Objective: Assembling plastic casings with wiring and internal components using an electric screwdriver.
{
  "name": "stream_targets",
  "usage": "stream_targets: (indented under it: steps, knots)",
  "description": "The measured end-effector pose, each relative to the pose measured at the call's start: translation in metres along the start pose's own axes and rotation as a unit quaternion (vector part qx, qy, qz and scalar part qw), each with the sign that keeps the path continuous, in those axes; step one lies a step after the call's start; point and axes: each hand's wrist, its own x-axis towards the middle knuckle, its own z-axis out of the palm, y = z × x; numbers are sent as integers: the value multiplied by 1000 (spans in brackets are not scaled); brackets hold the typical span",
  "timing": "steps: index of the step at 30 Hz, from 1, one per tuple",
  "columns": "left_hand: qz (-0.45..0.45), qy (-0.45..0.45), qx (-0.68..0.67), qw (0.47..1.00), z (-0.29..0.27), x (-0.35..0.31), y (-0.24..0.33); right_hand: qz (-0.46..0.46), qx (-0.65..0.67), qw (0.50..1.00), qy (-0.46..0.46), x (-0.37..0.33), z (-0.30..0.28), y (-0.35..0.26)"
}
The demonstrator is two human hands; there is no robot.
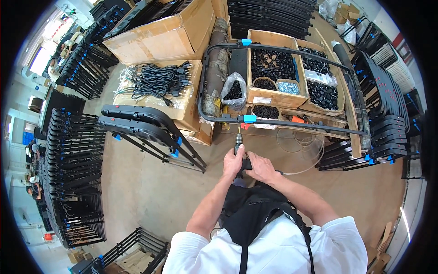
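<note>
My left hand [233,161] is wrapped around the front body of a drill-type driver [238,138] with a metal chuck. My right hand [261,167] grips its dark rear part, and a clear hose [301,172] leads off beside it. The driver points away from me, its thin bit reaching the near bar of a black tubular frame [292,123]. A blue clip [249,118] sits on that bar, right beside the bit; whether the tip touches a screw is too small to tell. The frame lies across the bench, over the parts boxes.
Beyond the bar stand a wooden box of black parts [272,64], a cup of silver screws [288,87] and a plastic bag [233,91]. Coiled black cables [159,82] lie on a carton at left. Finished-looking frames [141,125] stand nearby; stacked frames [75,169] line the left side.
</note>
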Motion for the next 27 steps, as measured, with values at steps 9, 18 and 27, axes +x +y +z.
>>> stream_targets:
  steps: [9,18,27]
  knots:
    - [12,-11,25,1000,0,16,-2,14,-7,1000,-3,9,2,-2]
    - [19,-18,18,999,3,27,-4,21,-38,999,1,17,-1,-3]
    - [32,-13,3,999,6,28,-7,-18,-45,998,30,18,4,-10]
